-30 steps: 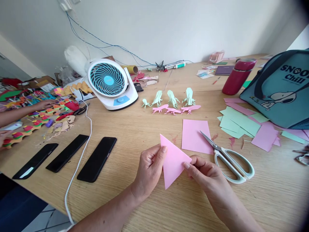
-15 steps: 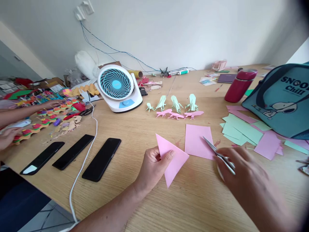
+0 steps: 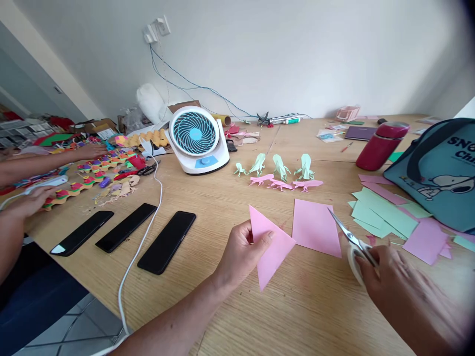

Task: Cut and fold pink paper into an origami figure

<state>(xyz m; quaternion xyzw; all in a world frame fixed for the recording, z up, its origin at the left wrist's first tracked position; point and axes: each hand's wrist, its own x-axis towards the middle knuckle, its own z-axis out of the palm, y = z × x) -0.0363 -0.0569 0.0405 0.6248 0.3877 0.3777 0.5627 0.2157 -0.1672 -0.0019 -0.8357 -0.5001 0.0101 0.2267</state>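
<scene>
Hands are nearest, low over the desk (image 3: pixel 297 316). The left hand (image 3: pixel 240 253) pinches a pink triangle (image 3: pixel 274 252) of paper between thumb and fingers, near the front middle. The right hand (image 3: pixel 393 284) has its fingers curled tight around the white handles of the scissors (image 3: pixel 352 240). The blades point over the edge of a flat pink square (image 3: pixel 313 227). Three black phones (image 3: pixel 126 232) lie to the left. Behind stand little paper animals (image 3: pixel 282 173), then a white fan (image 3: pixel 198 141).

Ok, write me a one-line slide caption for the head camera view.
Left hand pinches a folded pink triangle while the right hand grips scissors beside a flat pink sheet.
</scene>
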